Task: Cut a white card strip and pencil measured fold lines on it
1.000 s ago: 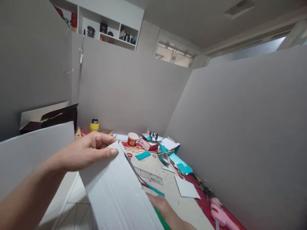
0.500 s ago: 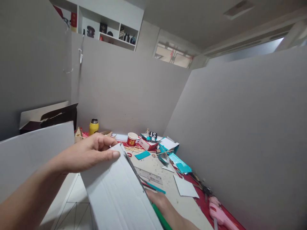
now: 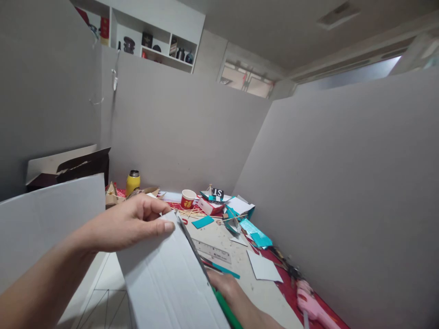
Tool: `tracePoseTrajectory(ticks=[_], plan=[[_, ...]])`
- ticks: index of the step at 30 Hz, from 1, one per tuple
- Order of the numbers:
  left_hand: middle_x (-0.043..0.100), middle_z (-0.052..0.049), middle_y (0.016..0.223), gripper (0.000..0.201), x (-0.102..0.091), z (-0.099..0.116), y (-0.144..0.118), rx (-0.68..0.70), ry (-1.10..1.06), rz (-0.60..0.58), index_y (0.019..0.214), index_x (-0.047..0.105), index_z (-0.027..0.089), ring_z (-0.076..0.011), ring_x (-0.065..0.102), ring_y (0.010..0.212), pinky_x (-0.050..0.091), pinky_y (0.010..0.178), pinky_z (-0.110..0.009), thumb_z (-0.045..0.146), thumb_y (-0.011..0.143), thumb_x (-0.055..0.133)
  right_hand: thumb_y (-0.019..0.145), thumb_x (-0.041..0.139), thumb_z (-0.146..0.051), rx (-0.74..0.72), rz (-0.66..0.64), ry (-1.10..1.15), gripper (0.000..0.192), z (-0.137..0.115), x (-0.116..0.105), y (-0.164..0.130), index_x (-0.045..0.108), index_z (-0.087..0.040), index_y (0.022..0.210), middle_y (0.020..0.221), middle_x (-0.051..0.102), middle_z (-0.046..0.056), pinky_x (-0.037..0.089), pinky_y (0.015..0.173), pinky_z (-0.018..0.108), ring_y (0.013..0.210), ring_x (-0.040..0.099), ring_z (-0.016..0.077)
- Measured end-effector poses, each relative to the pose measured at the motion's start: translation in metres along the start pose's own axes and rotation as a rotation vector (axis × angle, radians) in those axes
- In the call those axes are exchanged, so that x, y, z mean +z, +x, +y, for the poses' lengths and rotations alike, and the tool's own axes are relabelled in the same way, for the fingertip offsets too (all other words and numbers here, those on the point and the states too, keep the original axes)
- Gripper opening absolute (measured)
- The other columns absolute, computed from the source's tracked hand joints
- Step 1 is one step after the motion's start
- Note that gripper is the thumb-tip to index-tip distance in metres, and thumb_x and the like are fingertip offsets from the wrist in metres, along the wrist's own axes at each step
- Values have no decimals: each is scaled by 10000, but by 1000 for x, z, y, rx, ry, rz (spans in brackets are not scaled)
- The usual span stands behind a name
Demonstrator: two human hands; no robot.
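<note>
My left hand (image 3: 147, 225) pinches the top end of a white cardboard piece (image 3: 164, 278), thumb on the near face and fingers curled behind. The cardboard slants down toward the bottom of the view. Scissors with a green handle (image 3: 226, 310) lie along its right edge, their dark blade (image 3: 188, 237) reaching up close to my left fingertips. My right hand (image 3: 224, 285) is closed around the handle, its fingers partly hidden by the cardboard.
A ruler (image 3: 212, 251), teal pieces (image 3: 203, 222), a white card (image 3: 264, 266) and a paper cup (image 3: 188, 199) lie or stand on the table. A pink glue gun (image 3: 312, 304) rests at right, a yellow bottle (image 3: 133, 183) at back left. Grey panels (image 3: 185, 123) enclose the table.
My left hand and the top of the cardboard have shifted slightly down and right. The scissors remain along the cardboard's right edge.
</note>
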State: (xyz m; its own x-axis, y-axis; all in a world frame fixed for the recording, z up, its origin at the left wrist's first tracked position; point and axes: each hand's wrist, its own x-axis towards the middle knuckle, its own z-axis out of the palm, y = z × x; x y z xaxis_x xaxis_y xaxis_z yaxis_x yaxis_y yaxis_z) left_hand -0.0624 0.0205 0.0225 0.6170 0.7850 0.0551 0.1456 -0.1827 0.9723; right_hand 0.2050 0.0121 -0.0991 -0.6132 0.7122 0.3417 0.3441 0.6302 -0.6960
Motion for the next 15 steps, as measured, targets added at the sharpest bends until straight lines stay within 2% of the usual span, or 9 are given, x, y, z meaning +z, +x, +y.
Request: tracePoseTrajectory(ticks=[4, 8, 12, 15], plan=[[598, 20, 723, 256, 1, -3, 2, 7, 32, -5, 759, 616, 167, -90, 521, 621, 386, 530, -183, 395, 874, 633, 860, 594, -445, 27, -20, 64, 271, -6, -2, 2, 717, -205, 883, 834, 729, 46, 543, 753, 296, 759, 665, 237], [626, 18, 760, 185, 2, -1, 1, 34, -16, -32, 794, 654, 177, -91, 536, 648, 406, 545, -181, 346, 869, 648, 879, 567, -448, 21, -9, 68, 304, 1, 0, 0, 727, -190, 879, 825, 724, 45, 544, 767, 301, 759, 662, 235], [628, 17, 748, 167, 3, 0, 0, 30, -42, -39, 787, 662, 176, -97, 540, 646, 398, 536, -181, 327, 858, 661, 894, 547, -428, -25, -32, 92, 330, 8, 1, -1, 729, -168, 983, 906, 724, 60, 541, 736, 299, 824, 663, 243], [620, 18, 746, 172, 3, 1, 0, 20, -33, -41, 802, 668, 180, -97, 528, 644, 395, 548, -184, 338, 865, 650, 895, 550, -419, -8, -42, 85, 322, 8, 0, -1, 723, -169, 1000, 895, 715, 60, 534, 708, 289, 826, 662, 242]])
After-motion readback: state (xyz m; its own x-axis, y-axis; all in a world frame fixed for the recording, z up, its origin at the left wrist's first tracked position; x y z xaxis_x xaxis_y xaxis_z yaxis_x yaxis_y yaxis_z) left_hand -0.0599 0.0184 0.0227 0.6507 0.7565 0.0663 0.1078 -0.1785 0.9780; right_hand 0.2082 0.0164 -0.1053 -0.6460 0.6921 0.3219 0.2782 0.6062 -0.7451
